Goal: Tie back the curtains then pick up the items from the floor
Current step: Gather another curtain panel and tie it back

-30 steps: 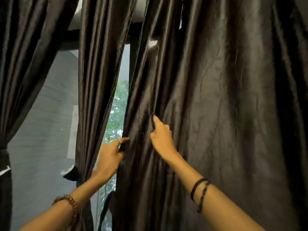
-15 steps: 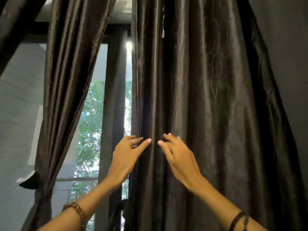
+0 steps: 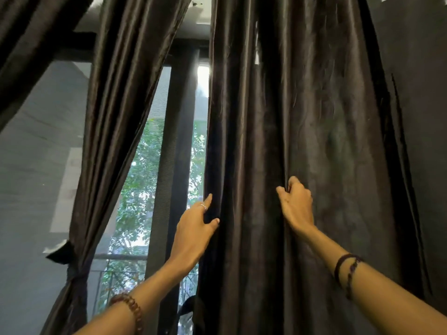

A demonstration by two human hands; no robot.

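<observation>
Gathering is the job in hand as we see it, and both hands are up on the tall dark brown satin curtain that hangs loose on the right of the window. Our left hand sits at the curtain's leading edge, index finger straight up along the hem and thumb pressed onto the front of the cloth, so the edge lies between them. It looks placed there to control the free edge. Our right hand is further in, fingers curled tight round a vertical fold, pinching a pleat. That grip reads as bunching the width toward one side before a tie can go round.

Over on the left, the matching dark satin curtain is already cinched low by a dark fabric tie-back, slanting away from the glass, and that is why the window shows green trees between the two panels. A dark upright window frame post stands just beside our left hand.

So we judge the task partway: one panel tied, this one not yet. No tie for it is visible. The floor and the items on it are out of view entirely. Slippery cloth like this may slide out of a loose pinch.
</observation>
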